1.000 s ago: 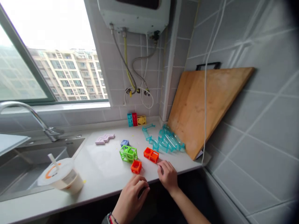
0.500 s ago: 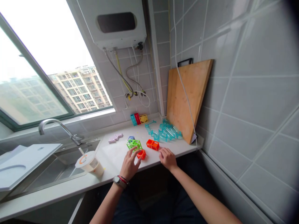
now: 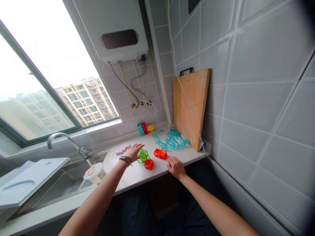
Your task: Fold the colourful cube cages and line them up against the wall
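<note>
My left hand reaches over the counter with its fingers stretched out and holds nothing. It hovers beside the lime-green open-frame block. The small blue block behind the green one is hidden by this hand. Touching or close to the green block is a small orange-red frame block. A longer orange-red frame block lies to its right. My right hand rests at the counter's front edge near that longer block, fingers curled in, with nothing showing in them. Lilac zigzag pieces lie left of my left hand.
Clear teal plastic pieces are heaped before a leaning wooden board. Blue, red and yellow blocks stand by the back wall. Left are a lidded drink cup, the sink's faucet and a white panel.
My left hand has moved forward and left, from above the green and small orange-red blocks to behind them, and its fingers have straightened. The right hand has stayed put. The camera view has turned slightly.
</note>
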`<move>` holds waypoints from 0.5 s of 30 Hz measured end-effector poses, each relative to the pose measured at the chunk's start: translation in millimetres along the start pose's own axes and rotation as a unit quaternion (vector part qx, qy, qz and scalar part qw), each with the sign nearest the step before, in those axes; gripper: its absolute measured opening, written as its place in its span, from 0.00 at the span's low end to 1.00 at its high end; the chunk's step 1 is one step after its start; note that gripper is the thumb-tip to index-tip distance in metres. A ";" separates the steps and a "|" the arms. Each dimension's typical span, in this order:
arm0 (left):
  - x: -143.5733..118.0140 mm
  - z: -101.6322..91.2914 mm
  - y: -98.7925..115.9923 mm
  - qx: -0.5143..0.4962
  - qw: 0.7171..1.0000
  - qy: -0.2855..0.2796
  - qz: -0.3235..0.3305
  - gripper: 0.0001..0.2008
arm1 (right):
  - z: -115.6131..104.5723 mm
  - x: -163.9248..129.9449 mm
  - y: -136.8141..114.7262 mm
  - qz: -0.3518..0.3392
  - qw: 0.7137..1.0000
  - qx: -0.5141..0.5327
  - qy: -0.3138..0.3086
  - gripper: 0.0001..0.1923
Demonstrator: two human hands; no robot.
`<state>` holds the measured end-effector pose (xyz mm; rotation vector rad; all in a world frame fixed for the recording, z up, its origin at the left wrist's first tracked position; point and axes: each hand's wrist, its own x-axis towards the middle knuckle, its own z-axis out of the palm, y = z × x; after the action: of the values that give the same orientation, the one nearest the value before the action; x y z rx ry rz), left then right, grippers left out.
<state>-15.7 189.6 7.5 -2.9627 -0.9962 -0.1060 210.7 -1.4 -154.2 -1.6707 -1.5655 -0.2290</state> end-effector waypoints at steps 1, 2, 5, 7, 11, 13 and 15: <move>3.9 -2.4 0.9 -0.001 1.000 -0.016 0.007 0.38 | -0.1 0.3 -0.2 -0.001 1.000 0.000 0.001 0.11; 6.8 -4.8 2.3 -0.002 0.999 -0.031 0.013 0.36 | -0.3 0.7 -0.4 -0.002 1.000 0.000 0.001 0.11; 10.8 -12.1 5.4 -0.005 0.998 -0.060 0.017 0.26 | -0.6 1.4 -0.7 -0.004 1.000 0.001 -0.002 0.12; 12.1 -16.7 3.4 -0.008 0.998 -0.068 0.012 0.22 | -0.4 1.3 -0.4 0.000 1.000 0.002 -0.005 0.12; 15.3 -22.4 -11.6 -0.013 0.997 -0.074 -0.020 0.25 | -0.7 1.3 -0.2 0.017 1.000 0.012 -0.018 0.12; 15.6 -23.5 -21.5 -0.019 0.997 -0.071 -0.035 0.26 | -1.7 3.7 -2.2 0.032 0.999 0.021 -0.024 0.11; 14.9 -24.2 -30.1 -0.030 0.996 -0.067 -0.043 0.27 | -2.1 8.7 -7.0 0.053 0.998 0.030 -0.028 0.11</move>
<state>-23.5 221.8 32.3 -3.0164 -1.1555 0.0635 207.1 3.0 -144.3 -1.7204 -1.5041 -0.0806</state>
